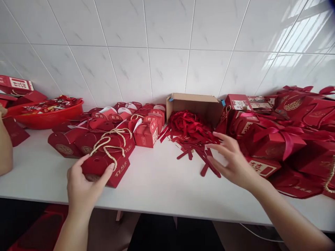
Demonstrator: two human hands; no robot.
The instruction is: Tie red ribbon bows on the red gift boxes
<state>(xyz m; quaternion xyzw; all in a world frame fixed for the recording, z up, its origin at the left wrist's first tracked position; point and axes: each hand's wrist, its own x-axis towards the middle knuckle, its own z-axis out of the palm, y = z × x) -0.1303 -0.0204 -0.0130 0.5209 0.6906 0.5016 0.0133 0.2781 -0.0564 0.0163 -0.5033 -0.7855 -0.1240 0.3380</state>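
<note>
My left hand [85, 181] grips the top of a dark red gift box [119, 174] with gold lettering, thumb on its near side by the gold rope handle [114, 162]. Behind it stand more dark red boxes [65, 143] with rope handles. My right hand [230, 158] is open, fingers spread, at the right edge of a heap of red ribbons [185, 123] and flat red paper strips [188, 150]. Nothing shows between its fingers, and whether they touch a strip I cannot tell. The ribbons spill from a cardboard box [193, 98] lying on its side.
Smaller red boxes [146, 134] stand left of the ribbons on the white table [162, 184]. Stacked red boxes with bows [277, 139] fill the right side. At the left are a red basin [49, 116] of wrapped packets and another person's arm [5, 150]. A tiled wall rises behind.
</note>
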